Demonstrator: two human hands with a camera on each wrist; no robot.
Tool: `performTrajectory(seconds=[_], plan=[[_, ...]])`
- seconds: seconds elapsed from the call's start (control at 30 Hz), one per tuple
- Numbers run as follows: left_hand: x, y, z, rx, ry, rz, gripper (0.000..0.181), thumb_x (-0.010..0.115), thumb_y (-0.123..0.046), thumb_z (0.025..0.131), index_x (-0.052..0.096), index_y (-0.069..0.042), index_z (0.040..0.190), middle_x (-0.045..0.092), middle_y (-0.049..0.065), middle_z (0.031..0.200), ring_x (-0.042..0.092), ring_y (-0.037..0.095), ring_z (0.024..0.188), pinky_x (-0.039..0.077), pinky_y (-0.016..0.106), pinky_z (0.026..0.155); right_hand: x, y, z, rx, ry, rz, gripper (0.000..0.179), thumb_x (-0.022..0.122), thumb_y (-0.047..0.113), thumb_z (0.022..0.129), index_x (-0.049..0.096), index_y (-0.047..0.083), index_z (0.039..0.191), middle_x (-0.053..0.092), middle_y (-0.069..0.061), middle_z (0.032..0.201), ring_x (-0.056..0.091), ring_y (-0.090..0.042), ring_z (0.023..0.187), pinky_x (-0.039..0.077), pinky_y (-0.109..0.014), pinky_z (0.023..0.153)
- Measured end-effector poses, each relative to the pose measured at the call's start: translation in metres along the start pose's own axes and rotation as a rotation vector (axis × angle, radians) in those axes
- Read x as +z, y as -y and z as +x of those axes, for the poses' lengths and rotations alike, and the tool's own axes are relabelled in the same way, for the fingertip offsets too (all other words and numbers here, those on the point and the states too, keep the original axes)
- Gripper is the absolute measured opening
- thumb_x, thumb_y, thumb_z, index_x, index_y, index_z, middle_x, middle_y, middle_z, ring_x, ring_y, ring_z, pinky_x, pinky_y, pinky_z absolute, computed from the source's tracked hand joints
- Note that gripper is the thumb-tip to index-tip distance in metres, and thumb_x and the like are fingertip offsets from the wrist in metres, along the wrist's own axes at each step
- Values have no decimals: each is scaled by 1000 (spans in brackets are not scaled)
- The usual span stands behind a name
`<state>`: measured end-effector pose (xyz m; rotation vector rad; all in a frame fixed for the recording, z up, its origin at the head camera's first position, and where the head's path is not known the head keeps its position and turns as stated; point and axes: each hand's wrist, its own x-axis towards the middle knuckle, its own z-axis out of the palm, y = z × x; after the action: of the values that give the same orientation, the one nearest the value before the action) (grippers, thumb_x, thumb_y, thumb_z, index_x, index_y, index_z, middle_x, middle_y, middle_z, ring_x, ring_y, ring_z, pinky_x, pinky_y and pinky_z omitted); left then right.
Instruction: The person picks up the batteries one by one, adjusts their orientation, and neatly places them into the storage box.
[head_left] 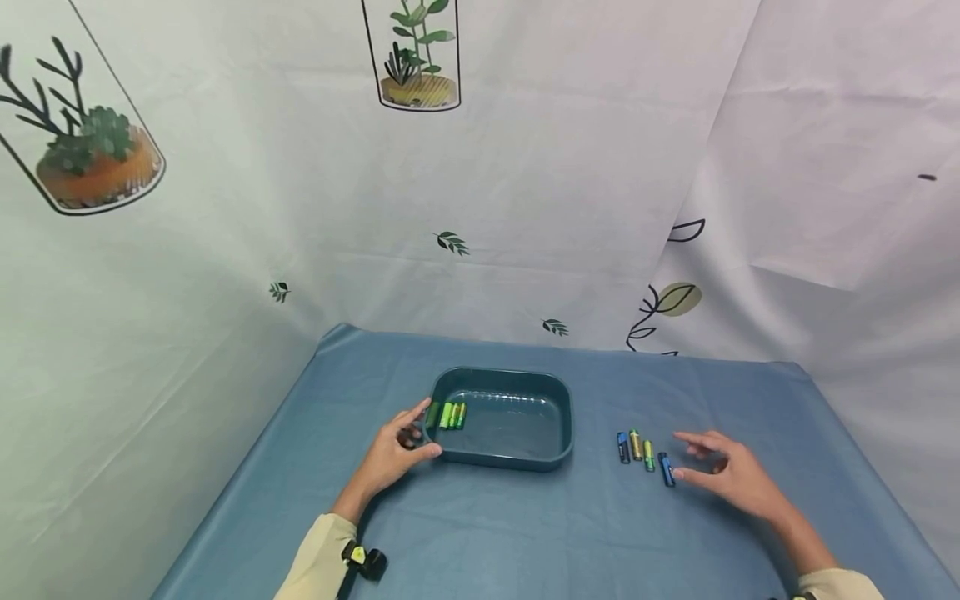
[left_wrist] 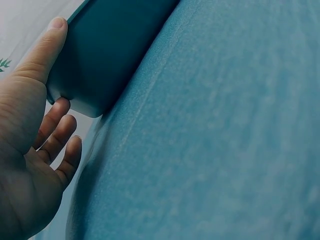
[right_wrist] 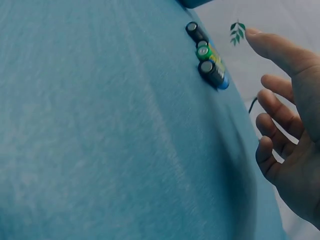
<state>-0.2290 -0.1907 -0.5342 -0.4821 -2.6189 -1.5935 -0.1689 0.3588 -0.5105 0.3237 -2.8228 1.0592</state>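
At its left end, a dark teal tray [head_left: 517, 458] is held by my left hand [head_left: 393, 450], thumb at the front corner and index finger by the left rim. The left wrist view shows the thumb along the tray wall [left_wrist: 105, 55] and the other fingers loosely bent near the corner. Several green batteries [head_left: 453, 415] lie side by side in the tray's left part. My right hand [head_left: 731, 475] hovers with thumb and fingers apart, holding nothing. Just left of its thumb lies a blue-and-black battery [head_left: 667, 469]; beside that are a green battery [head_left: 648, 456], a gold-and-green battery [head_left: 636, 445] and another blue-and-black battery [head_left: 623, 447].
A blue cloth [head_left: 555, 533] covers the table. Behind and beside it hangs a pale curtain [head_left: 525, 208] printed with plants. The tray stands left of the loose battery row, with a strip of cloth between them.
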Motion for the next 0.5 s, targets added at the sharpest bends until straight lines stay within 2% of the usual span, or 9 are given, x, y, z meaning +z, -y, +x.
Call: performTrajectory(seconds=[0.33, 0.5], plan=[[-1, -1, -1, -20, 4, 4, 81, 86, -31, 85, 46, -24, 156, 56, 9, 135, 56, 18, 96, 49, 31, 82, 3, -7, -5, 49, 42, -17, 59, 86, 35, 84, 68, 8, 134, 60, -2, 106, 51, -5, 86, 39, -26, 64], [-1, 0, -1, -26, 8, 7, 81, 85, -31, 85, 45, -25, 156, 56, 8, 135, 56, 19, 96, 49, 31, 82, 5, -8, -5, 25, 49, -46, 59, 87, 37, 82, 70, 9, 131, 60, 1, 102, 51, -5, 87, 42, -27, 69]])
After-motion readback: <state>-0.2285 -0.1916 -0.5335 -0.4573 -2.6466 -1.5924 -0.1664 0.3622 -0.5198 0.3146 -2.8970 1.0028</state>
